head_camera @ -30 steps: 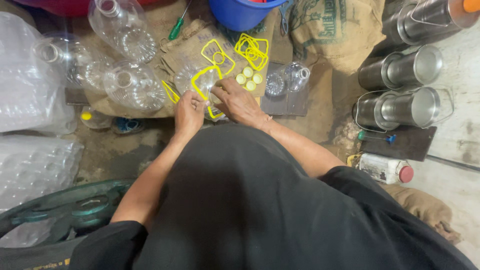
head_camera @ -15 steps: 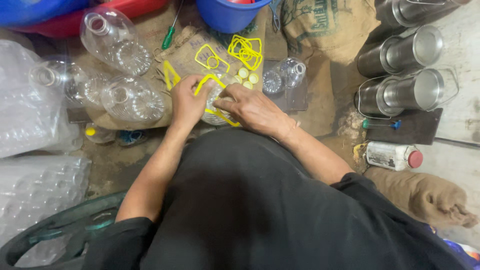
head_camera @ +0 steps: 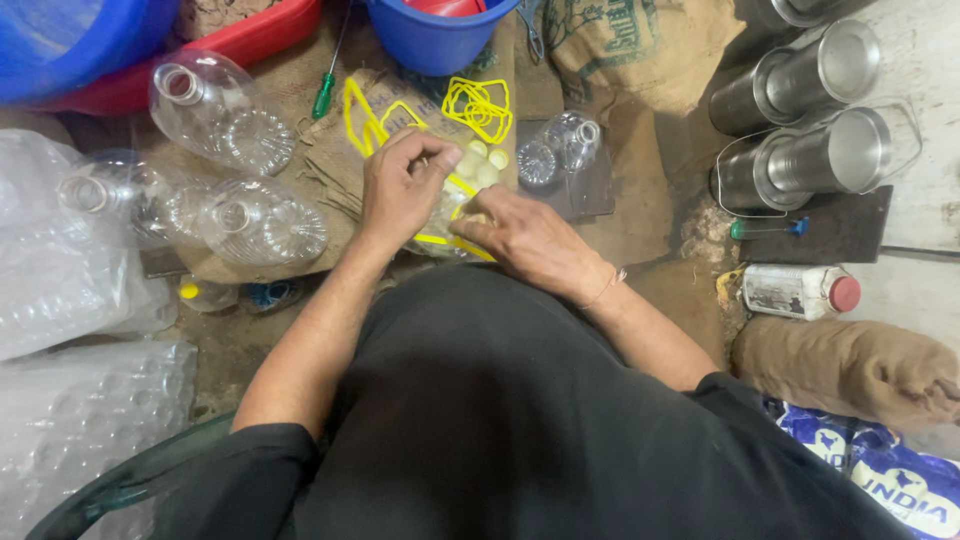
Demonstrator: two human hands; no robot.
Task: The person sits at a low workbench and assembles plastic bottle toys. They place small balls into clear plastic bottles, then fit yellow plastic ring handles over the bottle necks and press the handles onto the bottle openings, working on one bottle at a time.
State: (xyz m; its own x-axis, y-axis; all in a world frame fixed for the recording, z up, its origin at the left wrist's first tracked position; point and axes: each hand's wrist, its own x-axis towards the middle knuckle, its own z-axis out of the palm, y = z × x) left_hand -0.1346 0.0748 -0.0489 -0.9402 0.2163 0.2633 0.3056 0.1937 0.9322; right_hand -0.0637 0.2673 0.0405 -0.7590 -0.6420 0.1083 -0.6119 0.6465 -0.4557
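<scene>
My left hand point(head_camera: 400, 190) is closed, its fingertips pinching a yellow plastic handle strap point(head_camera: 362, 122) that loops out to its upper left. My right hand point(head_camera: 525, 240) grips a clear plastic jar point(head_camera: 447, 215) lying on burlap between both hands; the jar is mostly hidden under them. The yellow strap runs around the jar, showing again below my left hand. Several pale yellow caps point(head_camera: 487, 160) lie just beyond my fingers. A pile of loose yellow handles point(head_camera: 478, 108) sits a little farther away.
Clear bottles point(head_camera: 225, 115) point(head_camera: 262, 222) lie to the left, a small clear jar point(head_camera: 560, 150) to the right. A green screwdriver point(head_camera: 324, 95), blue bucket point(head_camera: 435, 35) and red tub point(head_camera: 255, 40) are ahead. Steel canisters point(head_camera: 810, 160) and a white red-capped bottle point(head_camera: 800, 290) stand right.
My left hand has shifted from the jar's side to over it and now pinches the yellow strap. The right hand stays on the jar. The view has tilted slightly.
</scene>
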